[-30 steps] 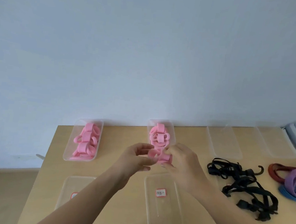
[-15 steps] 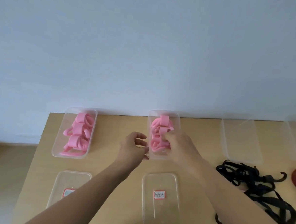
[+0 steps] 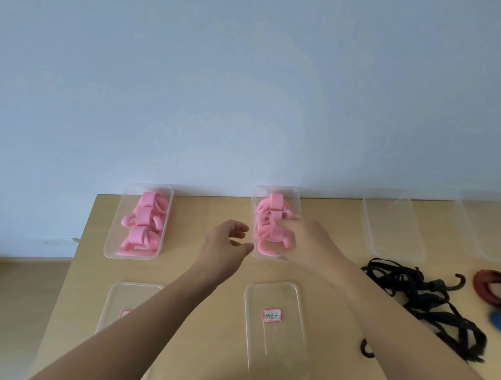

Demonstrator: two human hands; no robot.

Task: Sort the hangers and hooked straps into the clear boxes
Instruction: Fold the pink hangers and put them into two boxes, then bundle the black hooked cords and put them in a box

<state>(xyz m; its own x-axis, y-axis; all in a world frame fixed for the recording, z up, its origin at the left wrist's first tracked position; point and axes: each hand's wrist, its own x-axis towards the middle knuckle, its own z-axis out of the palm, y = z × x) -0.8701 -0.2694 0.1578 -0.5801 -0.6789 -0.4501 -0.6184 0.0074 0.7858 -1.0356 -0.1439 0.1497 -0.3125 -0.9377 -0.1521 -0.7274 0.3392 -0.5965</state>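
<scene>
Past the clear labelled lid (image 3: 274,334) on the wooden desk (image 3: 210,320), the left hand (image 3: 224,244) is hovering empty, fingers loosely curled, having released the pink plastic hangers (image 3: 271,221) both hands were carrying; the right hand (image 3: 311,241) is curling its fingers over them inside the middle clear plastic box (image 3: 276,188). That batch is finishing, while tangled black hooked straps (image 3: 414,293) are waiting rightward, before empty clear boxes (image 3: 392,226) and a pale blue wall (image 3: 250,86).

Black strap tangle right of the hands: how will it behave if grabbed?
Likely floppy: the black straps lie in limp loops on the table. Probably lifts as one clump, since bands cross and the hook could snag. Unlikely to roll.
</scene>
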